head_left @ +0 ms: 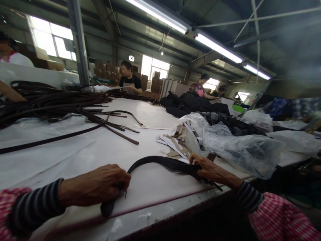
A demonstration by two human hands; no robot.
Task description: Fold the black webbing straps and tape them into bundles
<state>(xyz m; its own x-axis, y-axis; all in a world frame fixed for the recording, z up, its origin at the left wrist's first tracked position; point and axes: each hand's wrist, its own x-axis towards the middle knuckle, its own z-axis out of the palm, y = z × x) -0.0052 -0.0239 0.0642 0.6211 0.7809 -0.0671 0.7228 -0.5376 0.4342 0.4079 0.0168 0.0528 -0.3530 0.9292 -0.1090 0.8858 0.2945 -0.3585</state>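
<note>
A dark strap bundle [160, 161] arches over the white table [155, 190] between my two hands. My left hand [100, 183] is closed round its left end, near the table's front edge, and a dark rounded end hangs below the fingers. At the bundle's right end is my right hand [209, 169], its fingers bent over the straps and gripping them. Thin dark tips stick out beneath that hand. Just behind it lie beige and white strips [179, 142], partly inside a clear plastic bag [220, 137].
Many long brown straps [50, 100] are heaped at the left, some reaching toward the middle. Dark padded items [198, 102] lie at the back right. Several people stand or sit beyond the table. Brown boxes [106, 72] are stacked behind.
</note>
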